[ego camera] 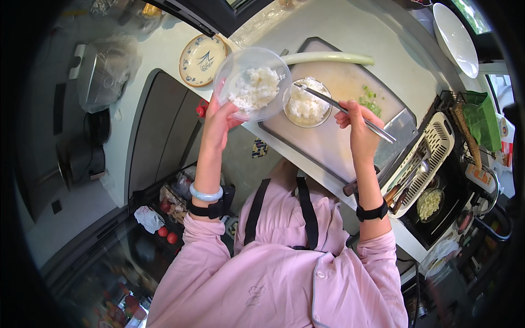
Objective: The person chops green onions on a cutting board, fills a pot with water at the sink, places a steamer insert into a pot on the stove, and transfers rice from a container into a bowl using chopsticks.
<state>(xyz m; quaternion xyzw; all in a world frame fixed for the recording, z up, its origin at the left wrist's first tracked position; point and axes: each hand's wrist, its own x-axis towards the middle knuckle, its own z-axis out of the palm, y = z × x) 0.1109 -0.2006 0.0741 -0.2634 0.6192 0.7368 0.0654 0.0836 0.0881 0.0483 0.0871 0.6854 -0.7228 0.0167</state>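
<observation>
My left hand (223, 110) grips the rim of a clear plastic bowl (229, 67) that is tilted and holds cooked white rice (260, 88). Beside it on the cutting board (328, 143) stands a small glass bowl (308, 123) heaped with white rice. A pair of metal chopsticks (334, 102) is in my right hand (363, 127), their tips touching or just over the rice in the glass bowl. On the board's far side lies a long pale green-white stalk (332, 58), perhaps a leek. Chopped green onion (370, 102) is scattered on the board, near a cleaver (396, 133).
A patterned plate (203, 61) sits at the back left. Right of the board, a beige draining basket (434, 139) with utensils spans the sink, where a bowl of pale chopped food (430, 204) rests. A large white bowl (455, 41) stands at the far right. The cleaver's handle (350, 188) reaches the counter edge.
</observation>
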